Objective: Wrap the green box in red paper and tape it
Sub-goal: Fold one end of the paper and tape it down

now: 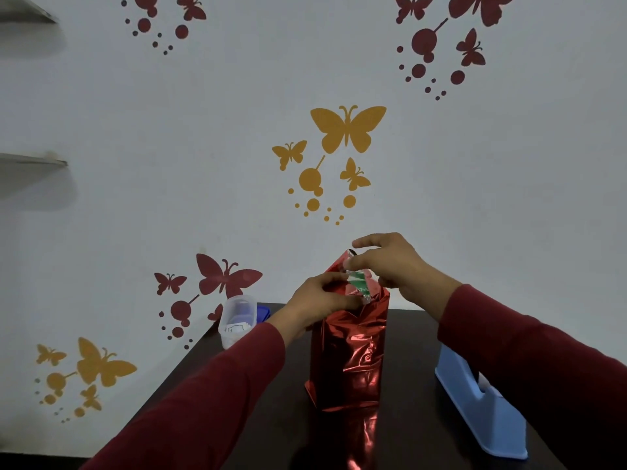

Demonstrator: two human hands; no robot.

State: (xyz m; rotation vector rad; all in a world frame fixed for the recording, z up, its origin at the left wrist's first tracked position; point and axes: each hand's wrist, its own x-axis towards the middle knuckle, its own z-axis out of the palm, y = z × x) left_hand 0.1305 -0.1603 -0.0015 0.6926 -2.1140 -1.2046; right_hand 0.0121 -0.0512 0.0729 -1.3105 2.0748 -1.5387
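A tall box stands upright in the middle of the dark table (258, 401), covered in shiny red paper (349, 354). Only a small patch of the green box (358, 283) shows at the open top. My left hand (319, 301) presses the paper's upper left flap down against the box top. My right hand (393, 262) is over the top, thumb and forefinger pinching a piece of clear tape (354, 266) beside the raised red flap.
A blue tape dispenser (481, 408) stands on the table to the right of the box. A clear plastic container (237, 317) with a blue lid behind it sits at the table's far left corner. A white wall with butterfly stickers rises behind.
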